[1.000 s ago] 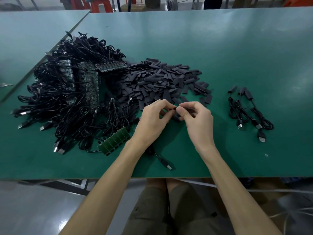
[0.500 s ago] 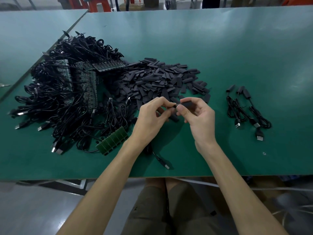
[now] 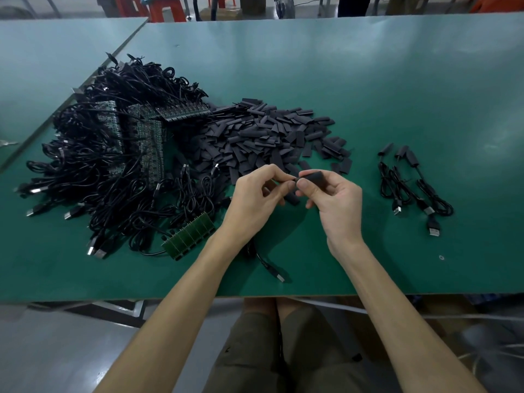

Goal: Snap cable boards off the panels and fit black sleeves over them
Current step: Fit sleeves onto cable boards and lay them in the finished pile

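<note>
Lifted slightly: right hand (image 3: 337, 207) pinching black sleeve (image 3: 313, 176); left hand (image 3: 255, 201) pinching, apparently, cable board (image 3: 289, 184).

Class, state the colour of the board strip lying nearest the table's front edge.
The flat segmented circuit-board strip is green; head view.

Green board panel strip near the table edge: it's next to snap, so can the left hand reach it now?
Probably, once free: the left hand pinches a small dark part, but the green board panel strip lies uncovered close beside that arm.
</note>
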The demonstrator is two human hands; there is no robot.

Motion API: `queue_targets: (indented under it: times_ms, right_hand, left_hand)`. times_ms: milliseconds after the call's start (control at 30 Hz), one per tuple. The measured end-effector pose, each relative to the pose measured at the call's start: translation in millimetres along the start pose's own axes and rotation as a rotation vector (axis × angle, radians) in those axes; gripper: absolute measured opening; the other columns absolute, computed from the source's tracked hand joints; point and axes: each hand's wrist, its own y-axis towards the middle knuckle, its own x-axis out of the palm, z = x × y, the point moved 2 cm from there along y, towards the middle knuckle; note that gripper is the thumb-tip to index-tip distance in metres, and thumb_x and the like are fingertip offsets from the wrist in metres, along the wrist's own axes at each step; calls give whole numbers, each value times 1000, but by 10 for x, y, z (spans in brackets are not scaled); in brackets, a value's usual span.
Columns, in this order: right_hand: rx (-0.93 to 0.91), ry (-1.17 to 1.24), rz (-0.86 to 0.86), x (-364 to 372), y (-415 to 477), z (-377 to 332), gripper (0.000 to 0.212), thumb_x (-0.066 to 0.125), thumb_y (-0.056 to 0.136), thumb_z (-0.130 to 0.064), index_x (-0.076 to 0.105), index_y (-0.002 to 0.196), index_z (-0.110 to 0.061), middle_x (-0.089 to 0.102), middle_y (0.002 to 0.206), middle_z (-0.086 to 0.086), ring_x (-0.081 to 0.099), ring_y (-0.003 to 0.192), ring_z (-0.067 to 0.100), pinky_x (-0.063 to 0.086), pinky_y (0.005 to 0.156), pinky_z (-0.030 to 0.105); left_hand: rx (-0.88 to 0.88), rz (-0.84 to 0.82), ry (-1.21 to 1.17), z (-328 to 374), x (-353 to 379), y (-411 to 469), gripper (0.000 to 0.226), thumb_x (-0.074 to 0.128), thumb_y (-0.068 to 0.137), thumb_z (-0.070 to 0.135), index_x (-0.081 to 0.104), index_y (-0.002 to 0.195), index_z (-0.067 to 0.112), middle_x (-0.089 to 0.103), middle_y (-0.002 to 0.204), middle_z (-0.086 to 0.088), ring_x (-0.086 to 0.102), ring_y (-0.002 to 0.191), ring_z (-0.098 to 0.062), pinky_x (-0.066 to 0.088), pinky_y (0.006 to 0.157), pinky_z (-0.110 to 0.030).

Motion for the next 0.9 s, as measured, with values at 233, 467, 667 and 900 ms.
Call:
queue_targets:
  times_ms: [233, 467, 667, 900]
  right_hand:
    - [-3, 8, -21, 4, -18, -1, 7, 79, 88, -10, 77, 94, -13, 79, 83, 4, 74, 75, 18, 56, 64, 24]
    - [-3, -35, -69, 8, -23, -1, 11, 80, 88, -11, 76, 97, -12, 78, 83, 5, 74, 75, 20, 57, 64, 25]
    - [-51, -89, -52, 26, -44, -23, 16, 80, 89, -15, 71, 102, -19, 77, 90, 0, 74, 78, 19, 57, 65, 27]
    - [-158, -352, 20, 59, -39, -28, 18, 77, 90, -10, 75, 107, -18, 70, 102, -5, 69, 92, 12, 61, 77, 39]
  left_hand:
    - [-16, -15, -42, -4, -8, -12, 3, 72, 94, 14, 75, 95, 14, 73, 78, 3, 68, 65, -15, 56, 65, -32]
    - [-80, -16, -154, -26, -31, 10, 2, 71, 92, 4, 73, 93, 3, 74, 77, -3, 68, 63, -23, 54, 63, -29]
    - [-165, -64, -263, -39, -12, 33, 9, 66, 98, 11, 67, 97, 3, 73, 80, -10, 68, 63, -24, 49, 51, -32]
    - [-185, -54, -280, -22, -37, 36, 16, 61, 102, 14, 64, 100, -2, 73, 86, -20, 69, 65, -27, 49, 52, -36]
